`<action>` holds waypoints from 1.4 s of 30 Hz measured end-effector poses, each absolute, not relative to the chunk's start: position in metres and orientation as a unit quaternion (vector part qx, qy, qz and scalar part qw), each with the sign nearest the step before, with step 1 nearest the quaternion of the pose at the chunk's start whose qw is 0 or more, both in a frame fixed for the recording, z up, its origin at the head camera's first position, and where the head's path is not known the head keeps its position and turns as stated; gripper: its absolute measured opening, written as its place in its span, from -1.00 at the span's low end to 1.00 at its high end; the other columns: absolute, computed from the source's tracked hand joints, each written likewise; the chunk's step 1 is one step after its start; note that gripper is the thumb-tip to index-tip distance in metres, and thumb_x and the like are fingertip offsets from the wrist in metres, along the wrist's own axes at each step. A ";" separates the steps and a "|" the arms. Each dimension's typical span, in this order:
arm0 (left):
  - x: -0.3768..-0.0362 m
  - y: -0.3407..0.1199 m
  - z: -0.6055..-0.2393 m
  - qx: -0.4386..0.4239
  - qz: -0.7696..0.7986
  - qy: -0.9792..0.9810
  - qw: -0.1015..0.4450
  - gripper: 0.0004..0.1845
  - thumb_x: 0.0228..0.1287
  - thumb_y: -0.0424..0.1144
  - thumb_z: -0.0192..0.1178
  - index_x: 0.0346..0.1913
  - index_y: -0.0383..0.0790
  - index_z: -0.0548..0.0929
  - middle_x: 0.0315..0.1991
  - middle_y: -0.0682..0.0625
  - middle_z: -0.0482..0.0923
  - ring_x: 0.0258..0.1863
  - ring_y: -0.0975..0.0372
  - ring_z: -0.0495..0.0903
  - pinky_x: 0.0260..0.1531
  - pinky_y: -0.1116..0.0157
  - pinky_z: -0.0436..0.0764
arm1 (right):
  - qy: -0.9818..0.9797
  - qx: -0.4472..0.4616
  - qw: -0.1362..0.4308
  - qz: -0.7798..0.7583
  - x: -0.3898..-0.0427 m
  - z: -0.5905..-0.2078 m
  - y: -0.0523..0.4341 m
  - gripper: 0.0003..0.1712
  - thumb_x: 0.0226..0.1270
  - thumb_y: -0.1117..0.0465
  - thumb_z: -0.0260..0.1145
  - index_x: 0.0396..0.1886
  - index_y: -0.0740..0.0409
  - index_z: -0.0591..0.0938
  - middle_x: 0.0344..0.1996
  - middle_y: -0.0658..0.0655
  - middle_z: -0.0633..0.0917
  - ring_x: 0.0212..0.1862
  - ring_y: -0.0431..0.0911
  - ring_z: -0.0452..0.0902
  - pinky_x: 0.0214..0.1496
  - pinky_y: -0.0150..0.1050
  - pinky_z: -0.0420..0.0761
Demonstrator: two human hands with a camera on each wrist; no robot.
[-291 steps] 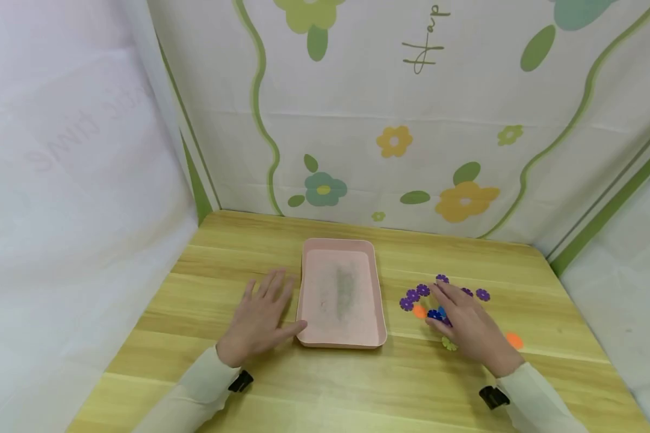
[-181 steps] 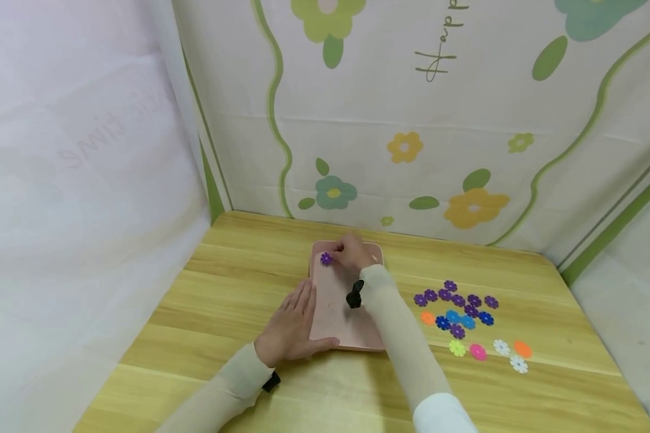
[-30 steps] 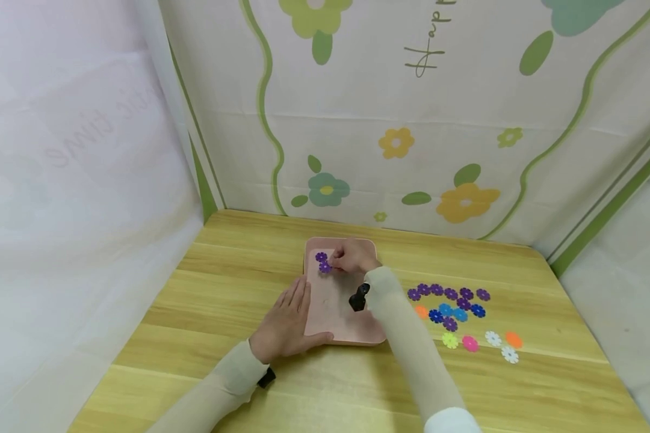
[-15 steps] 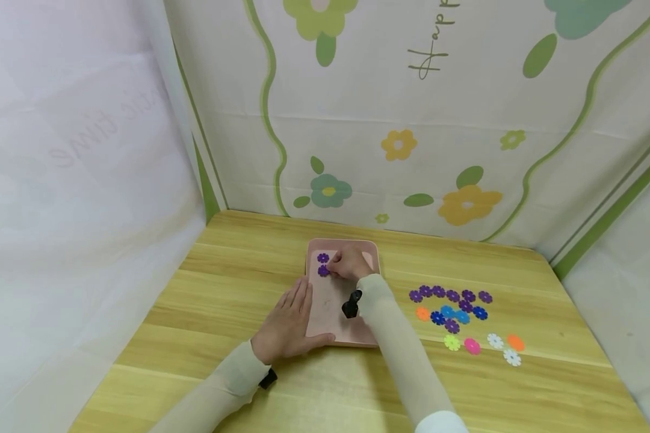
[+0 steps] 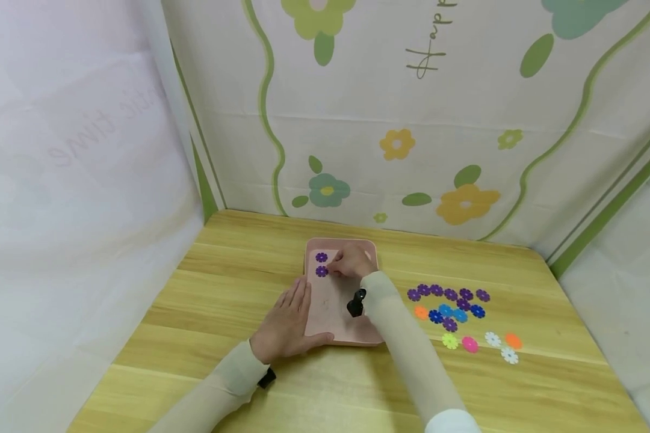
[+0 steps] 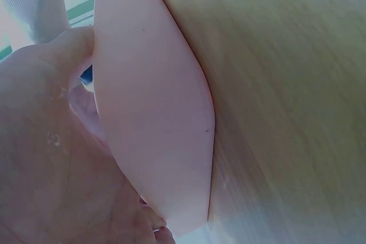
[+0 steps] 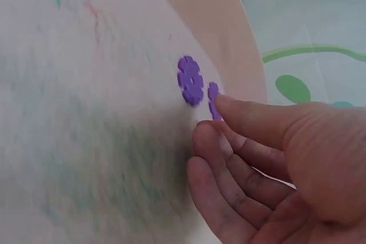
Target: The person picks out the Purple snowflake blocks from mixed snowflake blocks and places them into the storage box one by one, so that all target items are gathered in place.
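Two purple flower pieces lie in the far left corner of the pink tray (image 5: pixel 340 300), one behind the other: the far piece (image 5: pixel 321 257) and the near piece (image 5: pixel 321 271). Your right hand (image 5: pixel 352 262) is over that corner, its fingertips (image 7: pixel 224 104) on the near piece, the fingers bent loosely; the wrist view shows the thumb tip covering part of that piece, while the far piece (image 7: pixel 190 88) lies free just beside it. That grip is narrow, a light pinch or press on the near piece; which of the two cannot be told.

Your left hand (image 5: pixel 284 328) rests flat on the counter (image 5: pixel 227 282) against the tray's near left edge, fingers straight along the wall, thumb along the near rim. Its grip is wide and holds nothing.

Loose stock on the counter, right of the tray and well apart from it:
- purple row (image 5: pixel 448 294)
- blue cluster (image 5: pixel 455 314)
- orange piece (image 5: pixel 420 312)
- green piece (image 5: pixel 449 340)
- pink piece (image 5: pixel 470 344)
- two white pieces (image 5: pixel 493 339)
- second orange piece (image 5: pixel 513 341)
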State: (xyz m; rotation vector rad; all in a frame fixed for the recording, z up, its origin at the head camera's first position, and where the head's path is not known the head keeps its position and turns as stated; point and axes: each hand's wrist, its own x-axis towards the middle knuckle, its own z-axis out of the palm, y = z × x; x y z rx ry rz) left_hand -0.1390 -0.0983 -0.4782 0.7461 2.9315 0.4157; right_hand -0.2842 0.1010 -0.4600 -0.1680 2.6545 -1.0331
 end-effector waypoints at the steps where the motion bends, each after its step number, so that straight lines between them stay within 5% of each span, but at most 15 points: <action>1: -0.139 -0.098 -0.478 0.243 0.134 0.960 0.047 0.28 0.34 0.52 0.11 0.65 -0.53 -0.01 0.70 -0.41 -0.09 0.71 -0.21 -0.02 0.63 -0.15 0.20 | 0.922 -0.063 0.140 -0.354 -0.284 -0.458 0.104 -0.78 0.41 0.17 0.50 -0.32 0.27 0.86 -0.36 0.23 0.85 -0.44 -0.16 0.56 -0.38 -0.38 0.54; 20: -0.138 -0.096 -0.476 0.237 0.130 0.961 0.062 0.30 0.33 0.56 0.08 0.67 -0.47 -0.05 0.71 -0.39 -0.14 0.72 -0.20 -0.05 0.65 -0.13 0.17 | 0.942 -0.124 0.086 -0.299 -0.234 -0.424 0.230 -0.83 0.41 0.14 0.50 -0.21 0.15 0.84 -0.29 0.11 0.83 -0.33 -0.11 0.68 -0.27 -0.24 0.68; 42: -0.141 -0.099 -0.493 0.235 0.138 0.961 0.040 0.34 0.30 0.64 -0.02 0.69 -0.44 -0.09 0.73 -0.32 -0.21 0.73 -0.15 -0.09 0.65 -0.14 0.17 | 0.953 -0.194 0.137 -0.188 -0.165 -0.402 0.341 -0.75 0.29 0.28 0.55 -0.09 0.32 0.78 -0.28 0.07 0.80 -0.30 -0.23 0.63 -0.21 -0.22 0.75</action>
